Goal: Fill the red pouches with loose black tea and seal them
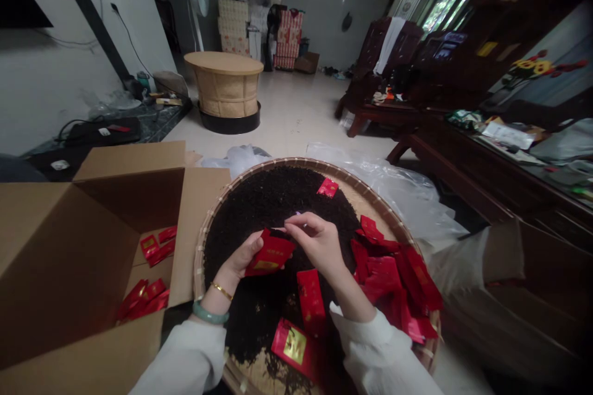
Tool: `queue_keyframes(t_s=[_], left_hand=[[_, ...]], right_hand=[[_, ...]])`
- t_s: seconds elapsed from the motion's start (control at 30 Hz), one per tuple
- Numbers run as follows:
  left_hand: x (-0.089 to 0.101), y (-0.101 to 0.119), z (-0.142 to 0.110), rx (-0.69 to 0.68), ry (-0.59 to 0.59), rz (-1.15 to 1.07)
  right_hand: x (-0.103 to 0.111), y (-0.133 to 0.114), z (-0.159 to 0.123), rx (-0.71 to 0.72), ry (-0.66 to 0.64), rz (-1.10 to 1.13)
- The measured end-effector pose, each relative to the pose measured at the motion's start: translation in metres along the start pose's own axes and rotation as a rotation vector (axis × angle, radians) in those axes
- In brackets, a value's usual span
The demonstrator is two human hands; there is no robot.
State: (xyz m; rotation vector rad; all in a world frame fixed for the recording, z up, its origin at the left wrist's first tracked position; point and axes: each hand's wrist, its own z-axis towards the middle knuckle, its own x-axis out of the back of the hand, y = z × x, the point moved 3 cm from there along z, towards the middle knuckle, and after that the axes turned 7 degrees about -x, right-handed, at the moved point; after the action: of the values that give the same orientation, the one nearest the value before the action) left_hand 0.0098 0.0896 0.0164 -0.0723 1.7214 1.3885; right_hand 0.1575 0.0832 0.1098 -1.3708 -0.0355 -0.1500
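Left hand (pixel 249 254): grip closed on one red rectangular pouch with gold label (pixel 271 254), above dark loose leaves (pixel 273 197) in a round woven-bamboo tray (pixel 199 265). Right hand (pixel 320 245): at the pouch's far edge; whether its grip is closed, we cannot tell. Step, we judge: working the pouch's mouth. Next move calls for a steady pouch.
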Motion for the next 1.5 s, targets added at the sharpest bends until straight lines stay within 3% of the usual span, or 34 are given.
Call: queue_keyframes(t_s=[0.17, 0.4, 0.5, 0.83, 1.0, 1.17, 1.33, 1.5], left_hand=[[0.004, -0.002, 0.000, -0.011, -0.021, -0.042], [0.016, -0.009, -0.003, -0.023, 0.034, -0.060], [0.015, -0.008, -0.003, -0.020, 0.049, -0.064], [0.003, -0.002, -0.001, -0.023, 0.028, -0.068], [0.003, -0.001, -0.002, -0.034, 0.022, -0.058], [0.007, -0.004, -0.003, -0.058, -0.015, -0.071], [0.005, -0.003, -0.002, -0.043, -0.026, -0.037], [-0.009, 0.002, -0.003, 0.084, -0.160, 0.189]], right_hand=[[0.009, 0.005, -0.003, 0.020, 0.060, -0.034], [0.000, -0.005, -0.013, 0.297, -0.293, -0.295], [-0.005, -0.009, -0.012, 0.342, -0.339, -0.372], [0.002, -0.005, -0.009, 0.359, -0.217, -0.260], [-0.001, -0.012, -0.012, 0.429, -0.293, -0.297], [-0.001, -0.009, -0.012, 0.477, -0.244, -0.384], [-0.003, 0.000, -0.006, 0.423, -0.249, -0.434], [0.008, 0.009, 0.006, 0.249, -0.069, -0.399]])
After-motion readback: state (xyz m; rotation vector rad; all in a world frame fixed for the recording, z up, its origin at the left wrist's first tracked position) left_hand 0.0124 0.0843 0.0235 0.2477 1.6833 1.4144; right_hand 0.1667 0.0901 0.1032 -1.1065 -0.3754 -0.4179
